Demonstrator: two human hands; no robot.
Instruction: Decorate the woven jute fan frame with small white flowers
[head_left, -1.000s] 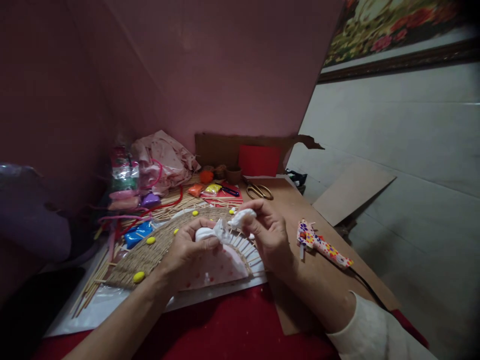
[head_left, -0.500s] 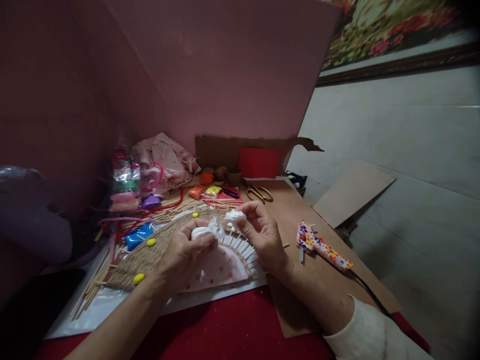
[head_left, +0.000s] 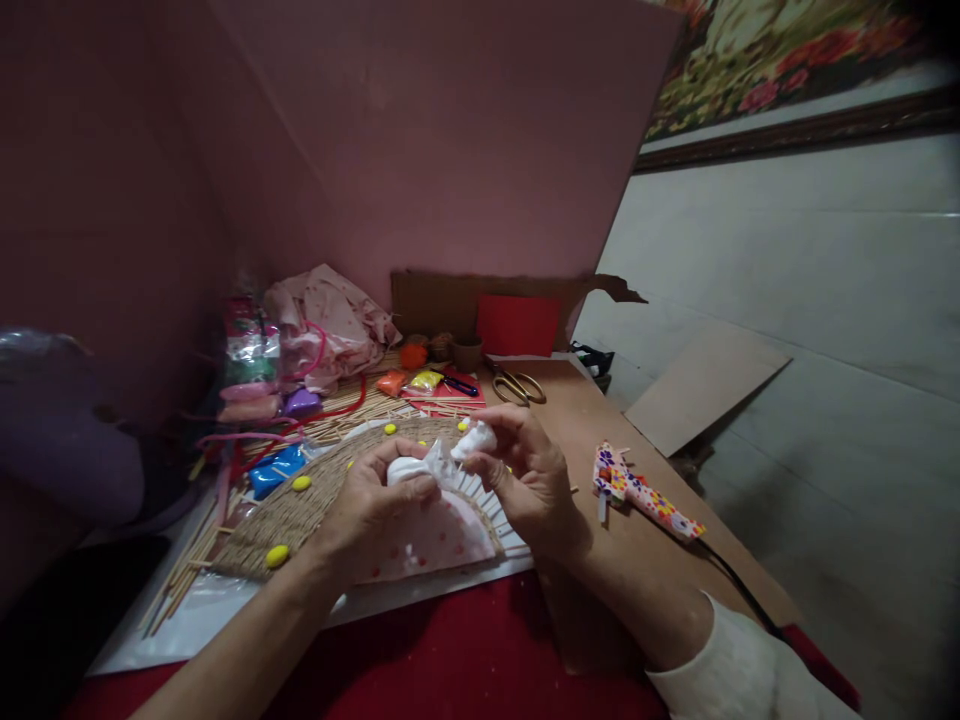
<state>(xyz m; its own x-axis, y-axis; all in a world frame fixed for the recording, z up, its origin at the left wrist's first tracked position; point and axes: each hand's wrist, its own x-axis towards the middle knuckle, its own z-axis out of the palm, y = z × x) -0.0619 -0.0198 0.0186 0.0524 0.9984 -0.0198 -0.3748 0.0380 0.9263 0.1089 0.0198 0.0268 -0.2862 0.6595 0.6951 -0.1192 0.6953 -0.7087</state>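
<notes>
My left hand [head_left: 386, 495] pinches a small clear packet of white clay [head_left: 409, 469], its crumpled plastic end [head_left: 439, 460] pointing right. My right hand [head_left: 529, 475] has a soft lump of white clay [head_left: 474, 440] between thumb and fingers, close to that packet end. Beneath both hands lies a half-round fan [head_left: 330, 480] wound with brown twine. Yellow oval dots [head_left: 277, 556] sit along its twine band. The fan's inner part is pink dotted cloth [head_left: 427, 545], and bare white ribs [head_left: 499, 515] show between cloth and twine on the right. My hands cover part of the fan.
Brass-handled scissors [head_left: 517, 385] and a flower-patterned glue gun [head_left: 645, 490] lie on brown cardboard [head_left: 585, 420] at right. Blue [head_left: 276, 470], yellow [head_left: 424, 382] and orange [head_left: 391, 383] clay packets, thin sticks [head_left: 176, 580] and crumpled pink cloth [head_left: 330, 325] lie left and behind.
The lump in my right hand now hangs lower and looks fuller, turned toward the packet. My right fingers have shifted slightly. My left hand keeps its hold with little movement.
</notes>
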